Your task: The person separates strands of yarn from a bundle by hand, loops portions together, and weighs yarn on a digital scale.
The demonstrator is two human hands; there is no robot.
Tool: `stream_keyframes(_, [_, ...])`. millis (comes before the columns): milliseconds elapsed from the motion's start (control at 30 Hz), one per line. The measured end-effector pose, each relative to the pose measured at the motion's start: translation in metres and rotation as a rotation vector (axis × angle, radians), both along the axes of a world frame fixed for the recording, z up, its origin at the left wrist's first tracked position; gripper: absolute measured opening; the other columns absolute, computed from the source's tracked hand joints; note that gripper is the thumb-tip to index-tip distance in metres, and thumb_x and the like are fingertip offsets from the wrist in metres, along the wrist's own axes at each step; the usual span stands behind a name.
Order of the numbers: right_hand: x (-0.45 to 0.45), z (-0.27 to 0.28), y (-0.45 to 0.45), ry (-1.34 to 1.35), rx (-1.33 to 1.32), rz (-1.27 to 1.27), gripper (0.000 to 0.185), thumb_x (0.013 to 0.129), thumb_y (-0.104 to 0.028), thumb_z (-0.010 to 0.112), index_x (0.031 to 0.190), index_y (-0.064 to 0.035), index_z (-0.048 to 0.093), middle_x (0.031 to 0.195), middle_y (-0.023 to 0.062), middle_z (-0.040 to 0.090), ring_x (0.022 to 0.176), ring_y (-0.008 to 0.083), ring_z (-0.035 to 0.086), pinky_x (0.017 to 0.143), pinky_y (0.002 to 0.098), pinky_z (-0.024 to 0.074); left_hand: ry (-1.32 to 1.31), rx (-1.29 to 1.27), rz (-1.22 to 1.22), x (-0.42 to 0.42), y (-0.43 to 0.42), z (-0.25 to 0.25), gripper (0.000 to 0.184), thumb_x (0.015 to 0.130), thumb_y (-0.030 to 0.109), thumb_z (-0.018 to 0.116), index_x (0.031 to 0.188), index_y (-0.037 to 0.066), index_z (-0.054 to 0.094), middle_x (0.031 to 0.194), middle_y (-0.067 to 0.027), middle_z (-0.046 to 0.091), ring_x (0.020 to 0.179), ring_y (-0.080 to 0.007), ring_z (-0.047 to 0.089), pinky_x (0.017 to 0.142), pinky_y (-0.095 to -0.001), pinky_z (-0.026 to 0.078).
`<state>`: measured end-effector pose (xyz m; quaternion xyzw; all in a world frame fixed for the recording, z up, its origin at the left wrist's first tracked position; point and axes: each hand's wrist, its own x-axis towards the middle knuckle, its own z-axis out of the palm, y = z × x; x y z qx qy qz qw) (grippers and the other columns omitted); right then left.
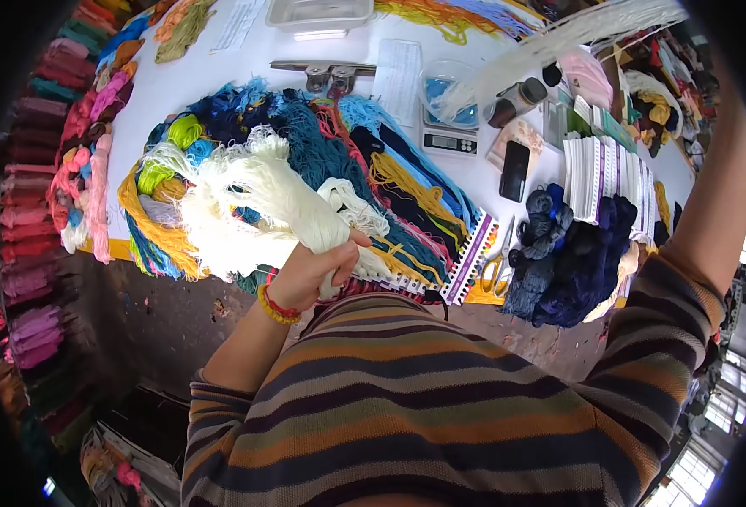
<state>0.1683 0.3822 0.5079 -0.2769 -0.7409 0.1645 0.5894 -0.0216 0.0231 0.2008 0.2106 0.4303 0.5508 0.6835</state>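
Note:
My left hand [309,275] is closed around a thick bundle of white yarn [305,207] at the near edge of the table. The loose end of that bundle fans out over a heap of coloured yarn [297,127]. My right forearm [715,160] stretches up to the far right, and its hand is lost beyond the dark frame edge. Pale strands [592,42] run from the top right, blurred, down towards a clear bowl [450,89] of blue material on a digital scale [450,142].
Scissors [497,269] and dark blue skeins [584,262] lie near the front edge, beside stacked shade cards [609,182]. A phone [515,169] and a dark jar [516,101] stand behind. A plastic tray [320,15] is at the back; coloured skeins [39,220] line the left.

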Motion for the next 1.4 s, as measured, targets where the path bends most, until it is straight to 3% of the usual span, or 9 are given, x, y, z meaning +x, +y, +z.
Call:
stream_keyframes(100, [-0.015, -0.006, 0.006, -0.034, -0.043, -0.244, 0.020, 0.082, -0.024, 0.052, 0.075, -0.0058, 0.057, 0.058, 0.0006, 0.047, 0.048, 0.0091, 0.039, 0.045, 0.0246, 0.0326, 0.032, 0.004, 0.006, 0.001, -0.001, 0.006, 0.026, 0.083, 0.018, 0.055, 0.099, -0.002, 0.054, 0.058, 0.0011, 0.044, 0.049, -0.0055, 0.039, 0.045, -0.0190, 0.031])
stream_keyframes(200, [-0.024, -0.036, 0.058, 0.025, 0.021, -0.027, 0.027, 0.073, -0.014, 0.055, 0.065, 0.0107, 0.050, 0.061, 0.0188, 0.053, 0.049, 0.0271, 0.050, 0.041, 0.0401, 0.0410, 0.041, -0.014, 0.013, 0.001, -0.002, 0.023, 0.028, 0.082, 0.021, 0.058, 0.099, -0.001, 0.055, 0.060, 0.0011, 0.046, 0.052, -0.0061, 0.041, 0.048, -0.0199, 0.033])
stream_keyframes(267, [0.007, -0.085, 0.133, -0.407, 0.169, 0.083, 0.029, 0.075, -0.016, 0.056, 0.070, 0.0119, 0.050, 0.067, 0.0198, 0.056, 0.056, 0.0287, 0.053, 0.045, 0.0404, 0.0423, 0.051, 0.086, -0.009, -0.001, -0.001, 0.032, 0.029, 0.081, 0.022, 0.059, 0.099, -0.001, 0.055, 0.064, -0.0002, 0.048, 0.055, -0.0066, 0.043, 0.049, -0.0202, 0.034])
stream_keyframes(333, [-0.019, -0.171, 0.136, -0.694, -0.051, -0.295, 0.022, 0.079, -0.021, 0.052, 0.081, -0.0002, 0.059, 0.071, 0.0089, 0.060, 0.056, 0.0172, 0.053, 0.053, 0.0314, 0.0423, 0.031, 0.104, -0.030, -0.004, 0.000, 0.032, 0.031, 0.081, 0.023, 0.058, 0.101, -0.001, 0.054, 0.068, -0.0023, 0.049, 0.059, -0.0080, 0.046, 0.052, -0.0210, 0.037])
stream_keyframes(400, [-0.030, -0.261, 0.130, -1.108, -0.394, -0.007, 0.020, 0.081, -0.025, 0.054, 0.089, -0.0075, 0.058, 0.068, 0.0073, 0.058, 0.063, 0.0184, 0.057, 0.060, 0.0294, 0.0474, -0.194, 0.170, 0.084, 0.000, 0.001, 0.025, 0.030, 0.083, 0.022, 0.055, 0.103, -0.002, 0.052, 0.069, -0.0037, 0.051, 0.062, -0.0106, 0.050, 0.060, -0.0245, 0.043])
stream_keyframes(500, [-0.026, -0.395, 0.076, -1.240, -0.020, -0.148, 0.023, 0.077, -0.030, 0.055, 0.082, -0.0089, 0.061, 0.085, 0.0146, 0.056, 0.077, 0.0314, 0.059, 0.065, 0.0423, 0.0482, -0.281, 0.063, 0.176, 0.004, 0.001, 0.006, 0.028, 0.085, 0.019, 0.052, 0.104, -0.002, 0.051, 0.070, -0.0048, 0.051, 0.064, -0.0133, 0.053, 0.068, -0.0304, 0.048])
stream_keyframes(600, [-0.015, -0.447, 0.022, -1.258, -0.172, -0.184, 0.019, 0.078, -0.027, 0.054, 0.085, -0.0093, 0.059, 0.089, 0.0126, 0.053, 0.081, 0.0309, 0.058, 0.064, 0.0425, 0.0478, -0.322, -0.072, 0.239, 0.005, -0.005, -0.008, 0.025, 0.085, 0.015, 0.050, 0.104, -0.002, 0.051, 0.070, -0.0052, 0.051, 0.065, -0.0146, 0.053, 0.071, -0.0332, 0.049])
stream_keyframes(1000, [0.021, -0.451, -0.028, -0.781, -0.270, -0.191, 0.036, 0.071, -0.018, 0.059, 0.106, -0.0140, 0.052, 0.111, 0.0095, 0.047, 0.098, 0.0268, 0.050, 0.077, 0.0392, 0.0428, -0.267, -0.186, 0.340, 0.008, -0.011, -0.039, 0.024, 0.085, 0.018, 0.049, 0.101, 0.000, 0.052, 0.073, -0.0045, 0.051, 0.064, -0.0149, 0.051, 0.062, -0.0305, 0.045])
stream_keyframes(1400, [0.022, -0.473, -0.029, -1.148, -0.004, -0.298, 0.057, 0.066, -0.020, 0.064, 0.119, -0.0197, 0.042, 0.125, 0.0053, 0.040, 0.116, 0.0225, 0.037, 0.088, 0.0428, 0.0288, -0.232, -0.280, 0.342, 0.020, -0.009, -0.045, 0.021, 0.084, 0.014, 0.053, 0.099, -0.001, 0.053, 0.069, -0.0048, 0.051, 0.061, -0.0129, 0.051, 0.060, -0.0285, 0.047])
